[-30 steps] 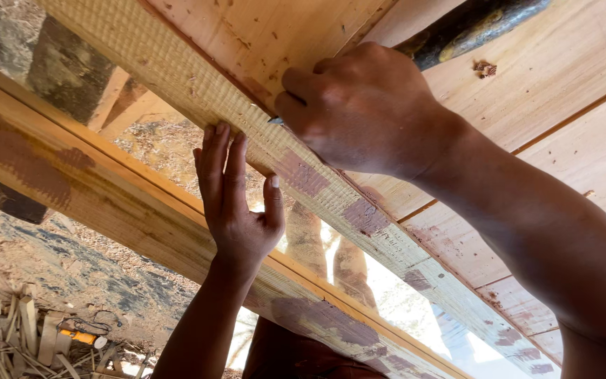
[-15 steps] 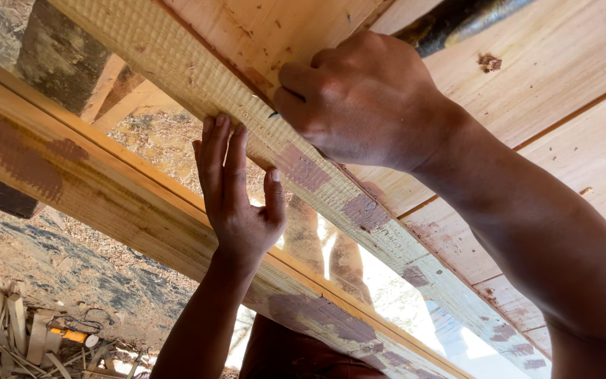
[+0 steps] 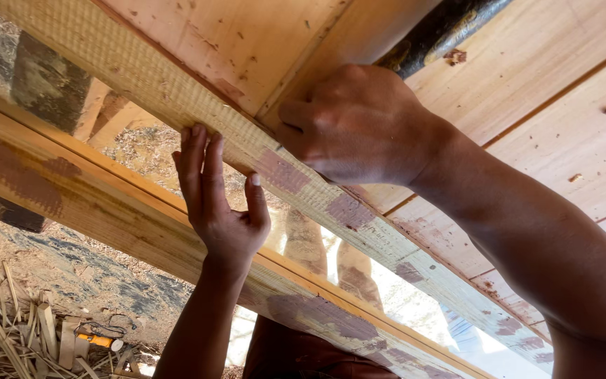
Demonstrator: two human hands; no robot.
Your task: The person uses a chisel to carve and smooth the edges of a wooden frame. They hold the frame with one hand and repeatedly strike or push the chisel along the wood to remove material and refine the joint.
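Observation:
A long rough-sawn plank with reddish-brown patches runs diagonally from upper left to lower right. My left hand reaches up from below. Its fingers lie flat and apart against the plank's lower edge and the thumb rests on the plank's face. It holds nothing. My right hand comes in from the lower right and sits as a closed fist on the plank's upper edge, where it meets a smoother pale board. Whatever may be inside the fist is hidden.
A second long beam with brown stains runs parallel below. Pale wooden boards fill the upper right, with a dark rounded bar at the top. Through the gap I see bare legs. Straw and an orange-handled tool lie on the ground.
Both hands stay on the plank in nearly the same grip. The view has drifted slightly.

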